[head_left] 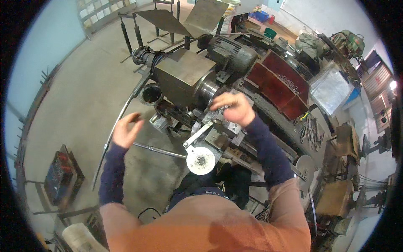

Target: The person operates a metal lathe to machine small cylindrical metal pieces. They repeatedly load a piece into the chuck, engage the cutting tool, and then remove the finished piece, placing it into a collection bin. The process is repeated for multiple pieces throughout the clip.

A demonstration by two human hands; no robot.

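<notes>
My left hand [127, 129] is raised at the left of a lathe, its fingers curved and apart from the thumb, with nothing seen between them. A long metal bar [121, 112] runs close beside it. My right hand [235, 108] hovers by the shiny round spindle end [207, 89] of the lathe's headstock [184, 69]. Its fingers stretch leftward, apart from the thumb; I see nothing held, though the fingertips are partly blurred. Below both hands are the tool slide [216, 138], a flat crank lever [198, 133] and a pale round handwheel [200, 160].
A red-brown tray [277, 84] holding small metal parts lies behind the lathe bed. Several wrenches [311, 133] lie at the right. An electric motor [233, 53] sits behind the headstock. Metal stands [126, 38] are at the back left, and a dark box [61, 176] is on the floor.
</notes>
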